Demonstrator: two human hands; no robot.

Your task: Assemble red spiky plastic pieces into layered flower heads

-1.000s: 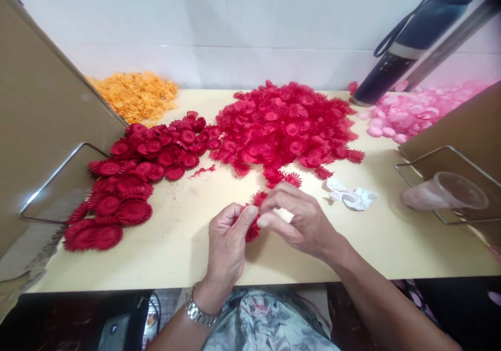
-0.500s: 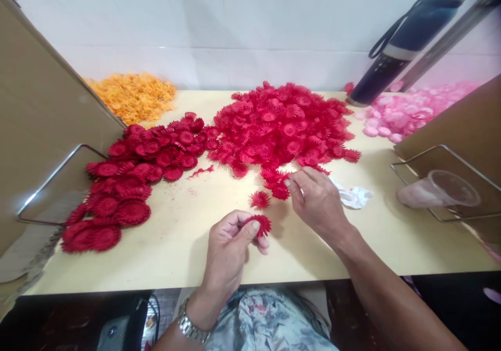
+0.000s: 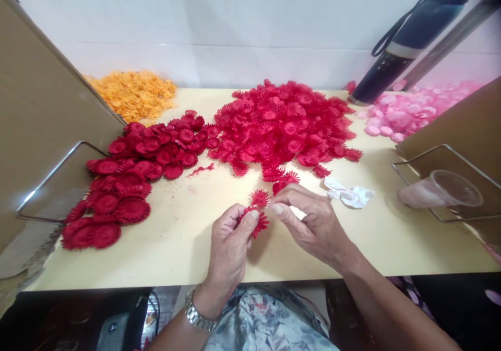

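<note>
My left hand pinches a red fringed paper flower between thumb and fingers, low over the middle of the table. Just to its right, my right hand has its thumb and index finger pressed near each other at the flower's upper right; whatever is between them is too small to make out. Another red flower lies right behind the held one. Beyond my hands a large heap of red flowers spreads over the table, with a few loose ones at its front edge.
Darker red discs are piled at the left, orange pieces behind them. Pink pieces and a dark bottle stand back right. Crumpled tissue and a plastic cup in a wire holder are on the right. Cardboard panels flank the table.
My right hand has moved from the front of the red heap down and left, close to the flower in my left hand. The left hand has shifted slightly, still pinching its flower.
</note>
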